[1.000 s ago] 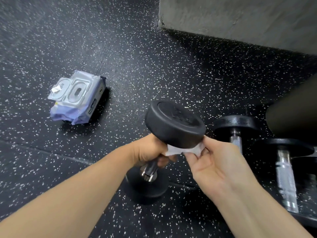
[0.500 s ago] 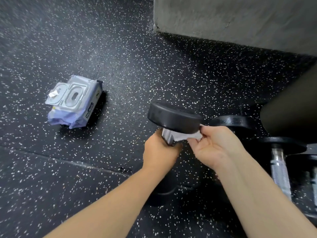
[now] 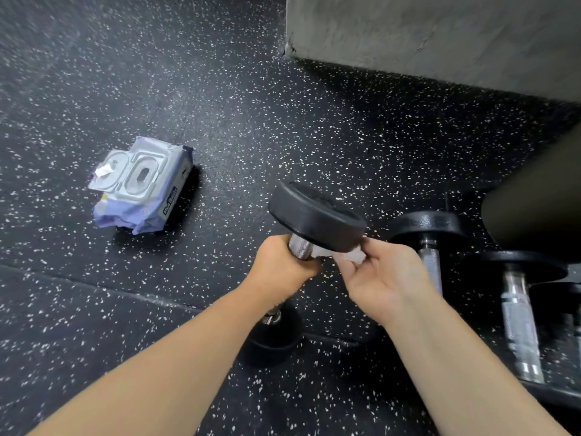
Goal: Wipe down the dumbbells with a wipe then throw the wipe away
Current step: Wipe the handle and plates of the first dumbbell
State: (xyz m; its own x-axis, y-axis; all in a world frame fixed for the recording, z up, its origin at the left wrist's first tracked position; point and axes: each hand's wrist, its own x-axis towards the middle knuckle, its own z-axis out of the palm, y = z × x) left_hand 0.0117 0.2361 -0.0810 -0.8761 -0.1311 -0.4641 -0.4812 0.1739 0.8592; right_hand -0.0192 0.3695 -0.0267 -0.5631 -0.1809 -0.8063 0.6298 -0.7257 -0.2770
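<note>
My left hand (image 3: 281, 265) grips the chrome handle of a black dumbbell (image 3: 316, 215), holding it nearly upright above the floor. Its upper head faces the camera; the lower head shows below my wrist. My right hand (image 3: 382, 278) pinches a crumpled white wipe (image 3: 349, 255) against the underside of the upper head, beside the handle. Two more black dumbbells (image 3: 429, 243) (image 3: 515, 309) with chrome handles lie on the floor to the right.
A purple pack of wipes (image 3: 141, 185) lies on the speckled black rubber floor (image 3: 251, 121) at left, its lid open and a wipe sticking out. A grey concrete block (image 3: 440, 36) fills the top right. A dark rounded shape (image 3: 540, 202) sits at the right edge.
The dumbbell has tilted more upright, then stayed about level. My right hand moved the wipe along the underside of the upper head, from its rim in towards the handle.
</note>
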